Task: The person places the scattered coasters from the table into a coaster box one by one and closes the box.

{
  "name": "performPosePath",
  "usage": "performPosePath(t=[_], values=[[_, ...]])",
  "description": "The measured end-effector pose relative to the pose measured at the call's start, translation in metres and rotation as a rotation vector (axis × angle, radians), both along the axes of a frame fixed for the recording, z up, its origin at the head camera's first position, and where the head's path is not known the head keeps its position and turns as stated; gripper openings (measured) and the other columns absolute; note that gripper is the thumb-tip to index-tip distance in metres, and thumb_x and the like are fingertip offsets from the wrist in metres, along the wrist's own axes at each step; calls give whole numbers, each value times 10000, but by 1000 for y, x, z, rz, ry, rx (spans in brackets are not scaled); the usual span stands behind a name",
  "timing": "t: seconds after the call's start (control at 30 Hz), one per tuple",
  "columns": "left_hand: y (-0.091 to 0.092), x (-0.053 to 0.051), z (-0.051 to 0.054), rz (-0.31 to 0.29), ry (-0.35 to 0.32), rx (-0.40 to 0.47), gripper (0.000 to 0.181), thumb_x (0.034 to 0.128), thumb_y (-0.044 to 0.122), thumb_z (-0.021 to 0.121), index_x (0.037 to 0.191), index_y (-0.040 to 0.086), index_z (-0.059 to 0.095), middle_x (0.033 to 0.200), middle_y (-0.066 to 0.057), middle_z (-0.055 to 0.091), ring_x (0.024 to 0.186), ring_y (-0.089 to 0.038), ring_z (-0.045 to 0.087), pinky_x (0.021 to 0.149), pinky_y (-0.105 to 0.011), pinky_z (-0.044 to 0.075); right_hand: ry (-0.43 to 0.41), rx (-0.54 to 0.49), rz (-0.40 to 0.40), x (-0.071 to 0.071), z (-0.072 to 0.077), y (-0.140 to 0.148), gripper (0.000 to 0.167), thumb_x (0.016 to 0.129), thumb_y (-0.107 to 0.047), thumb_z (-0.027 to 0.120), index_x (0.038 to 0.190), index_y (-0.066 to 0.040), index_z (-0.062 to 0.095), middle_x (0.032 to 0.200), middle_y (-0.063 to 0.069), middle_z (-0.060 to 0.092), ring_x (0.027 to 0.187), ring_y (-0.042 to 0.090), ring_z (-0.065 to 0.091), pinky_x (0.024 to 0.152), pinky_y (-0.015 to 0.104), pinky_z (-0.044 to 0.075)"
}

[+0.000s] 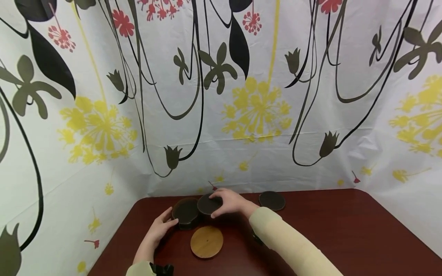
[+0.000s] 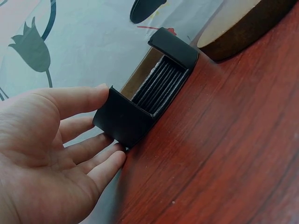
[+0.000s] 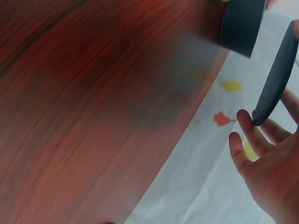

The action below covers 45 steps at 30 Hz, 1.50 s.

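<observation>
Wide room is left on the right of the desk. The back is closed off by a flowered cloth. Between the left grip and the right grip, space is taken by a dark holder and a dark disc. Nearer, the way is partly blocked by a wooden disc.

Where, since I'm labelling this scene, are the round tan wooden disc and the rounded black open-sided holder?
Round tan wooden disc [image 1: 206,243]: head view, middle of its top face.
Rounded black open-sided holder [image 2: 124,117]: left wrist view, curved outer wall.
</observation>
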<state>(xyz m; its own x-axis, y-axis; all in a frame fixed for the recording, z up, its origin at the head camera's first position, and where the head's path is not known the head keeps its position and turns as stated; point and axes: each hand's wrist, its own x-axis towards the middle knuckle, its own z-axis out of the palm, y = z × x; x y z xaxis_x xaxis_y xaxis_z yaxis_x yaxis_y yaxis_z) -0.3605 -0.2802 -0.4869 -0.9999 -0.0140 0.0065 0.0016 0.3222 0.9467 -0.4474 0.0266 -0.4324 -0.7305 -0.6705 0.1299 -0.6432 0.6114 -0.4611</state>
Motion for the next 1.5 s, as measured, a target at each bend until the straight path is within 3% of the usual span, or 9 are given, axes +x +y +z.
performPosePath(t=[0.2,0.47,1.07,1.5], values=[[0,1,-1,3,-9,14,718,936,201,664,1524,30,288,1525,-283,257,1363,-455,304,1058,-581,317,7,24,1,4,0,-21,686,729,-567,764,1320,-257,607,1470,113,426,1344,287,398,1018,455,409],[0,0,2,-7,-5,21,708,945,186,650,1526,26,277,1517,-301,258,1357,-468,306,1047,-582,331,66,80,-28,6,0,-43,673,727,-585,747,1302,-259,620,1421,76,467,1203,262,524,936,409,466],[0,-2,0,6,-2,25,727,929,227,675,1522,38,300,1524,-283,260,1357,-458,315,1045,-568,344,82,136,-69,11,-3,-78,664,717,-596,751,1276,-255,640,1351,53,530,1117,222,568,885,394,492],[3,0,3,12,-6,27,710,941,201,657,1524,34,289,1515,-277,288,1349,-442,342,1021,-548,383,118,194,-110,11,-11,-98,672,718,-614,740,1278,-258,638,1311,25,559,1123,222,555,944,486,431]])
